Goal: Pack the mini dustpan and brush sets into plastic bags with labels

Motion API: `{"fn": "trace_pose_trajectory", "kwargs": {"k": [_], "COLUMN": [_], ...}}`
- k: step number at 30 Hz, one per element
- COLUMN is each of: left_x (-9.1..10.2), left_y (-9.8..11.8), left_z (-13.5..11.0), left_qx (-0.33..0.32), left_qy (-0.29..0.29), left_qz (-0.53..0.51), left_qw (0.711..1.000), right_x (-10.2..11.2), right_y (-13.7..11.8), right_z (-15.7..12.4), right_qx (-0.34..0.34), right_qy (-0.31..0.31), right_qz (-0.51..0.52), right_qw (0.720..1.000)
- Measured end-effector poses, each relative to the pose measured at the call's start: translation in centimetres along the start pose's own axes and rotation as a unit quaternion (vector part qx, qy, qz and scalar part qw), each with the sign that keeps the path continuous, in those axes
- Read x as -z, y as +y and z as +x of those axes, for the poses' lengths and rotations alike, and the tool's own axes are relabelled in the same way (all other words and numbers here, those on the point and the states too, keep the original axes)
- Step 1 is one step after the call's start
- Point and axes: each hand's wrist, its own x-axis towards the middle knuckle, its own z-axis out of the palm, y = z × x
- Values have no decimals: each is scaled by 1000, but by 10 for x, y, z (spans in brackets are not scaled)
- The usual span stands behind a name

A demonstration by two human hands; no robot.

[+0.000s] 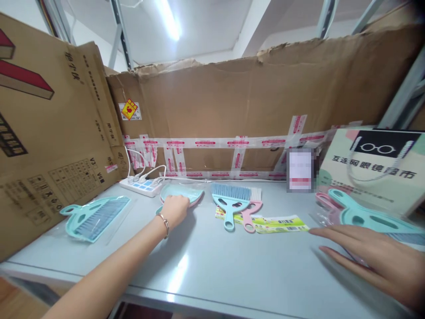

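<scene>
My left hand (175,208) reaches to the middle of the grey table (212,270) and closes on the near edge of a teal dustpan (182,193) stacked on a pink one. My right hand (372,254) lies flat with fingers stretched out at the right, resting on a clear plastic bag beside a teal dustpan (368,217). Between the hands stand a teal brush (230,201) and a pink brush (251,212) on green and yellow paper labels (279,223).
A bagged teal dustpan and brush set (94,217) lies at the left. A white power strip (141,186) with cables sits at the back. Cardboard walls (232,106) enclose the back and left. A printed paper bag (375,170) stands at the right.
</scene>
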Motion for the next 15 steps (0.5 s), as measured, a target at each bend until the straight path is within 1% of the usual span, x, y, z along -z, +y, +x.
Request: {"fn": "trace_pose_trajectory", "kwargs": {"k": [1,3,6,7,8,9,10,11,13,14,15], "left_x": [-1,0,4,7,10,13,16,19,25,26,26], "left_y": [-5,-14,-29,-34,-39,-43,-46,-49,-56,-59,-63], "left_z": [1,3,5,5,5,4,4,3,5,7,10], "left_qx": [2,-10,-46,-50,-43,-29,-12,6,35,44,45], "left_qy": [5,8,6,20,50,97,159,228,354,401,433], "left_qz": [-8,-62,-177,-192,-188,-173,-156,-138,-104,-86,-65], "left_qw": [1000,998,983,980,980,980,975,964,929,911,898], "right_x": [2,5,6,5,3,1,-1,-3,-8,-11,-14], "right_y": [-8,-23,-39,-42,-44,-45,-46,-47,-50,-52,-54], "right_z": [11,32,55,62,68,74,80,86,96,101,105], "right_qx": [40,88,87,79,67,53,36,18,-14,-25,-32], "right_qy": [-37,-86,-107,-105,-101,-97,-92,-87,-81,-77,-73], "right_qz": [-7,-10,20,30,40,50,61,73,100,114,127], "right_qw": [998,992,990,991,992,993,993,993,992,990,989]}}
